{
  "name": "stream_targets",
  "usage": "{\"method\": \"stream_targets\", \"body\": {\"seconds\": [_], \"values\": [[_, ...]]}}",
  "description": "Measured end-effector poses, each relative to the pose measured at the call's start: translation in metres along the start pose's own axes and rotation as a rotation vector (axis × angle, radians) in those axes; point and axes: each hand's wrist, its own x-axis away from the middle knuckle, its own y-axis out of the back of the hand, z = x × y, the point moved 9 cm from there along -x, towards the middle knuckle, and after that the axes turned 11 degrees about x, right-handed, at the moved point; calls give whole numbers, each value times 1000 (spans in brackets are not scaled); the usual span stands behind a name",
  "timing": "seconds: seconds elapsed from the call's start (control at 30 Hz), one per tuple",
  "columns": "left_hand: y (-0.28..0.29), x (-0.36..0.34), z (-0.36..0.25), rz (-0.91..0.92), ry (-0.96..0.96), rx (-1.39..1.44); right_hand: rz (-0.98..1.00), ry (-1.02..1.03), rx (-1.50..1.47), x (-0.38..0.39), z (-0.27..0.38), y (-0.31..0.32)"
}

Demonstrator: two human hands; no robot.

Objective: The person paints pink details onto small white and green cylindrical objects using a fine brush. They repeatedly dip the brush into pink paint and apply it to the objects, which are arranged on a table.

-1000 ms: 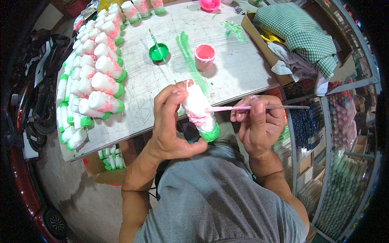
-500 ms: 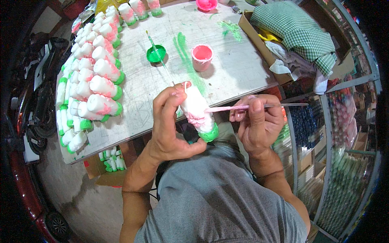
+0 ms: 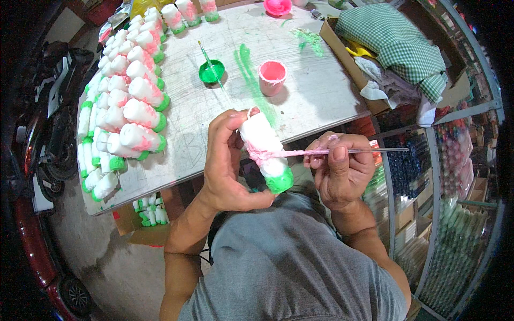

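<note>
My left hand (image 3: 222, 176) is closed round a white wax candle (image 3: 259, 131) with a wick on top, a rough pink band around its middle and a green lower end. My right hand (image 3: 340, 166) pinches a thin clear stick (image 3: 385, 150); its pink-coated tip lies on the candle's pink band. Just beyond my hands, on the worktable (image 3: 187, 117), stand a cup of pink paint (image 3: 273, 85) and a green dish (image 3: 204, 76) with a paint stick across it.
Many similar candles (image 3: 139, 136) crowd the table's left. A cardboard box (image 3: 345, 61) holds checked cloth (image 3: 391, 43) at the right, beside metal shelving (image 3: 433, 176). A pink bowl (image 3: 277, 5) sits at the back. Below left, a box of candles (image 3: 152, 211); vehicles stand farther left.
The candle has turned slightly in my left hand, and the pink-tipped stick sits lower on it than before. My right hand has shifted slightly downward.
</note>
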Motion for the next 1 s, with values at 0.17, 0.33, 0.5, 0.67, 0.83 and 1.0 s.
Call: {"method": "stream_targets", "body": {"seconds": [0.17,0.33,0.5,0.67,0.83,1.0], "values": [[0,0,-1,13,8,-17,-8,32,56,-4,4,4],[0,1,-3,22,-22,-5,-70,101,40,-8,10,9],[-3,-1,-5,38,-39,4,-22,97,16,-6,4,4],[-4,-1,-5,37,-32,24,-4,54,20,0,-3,1],[-4,-1,-5,43,-35,16,-8,145,29,-4,5,1],[-6,-1,-5,53,-36,3,-32,137,55,-1,4,2]]}}
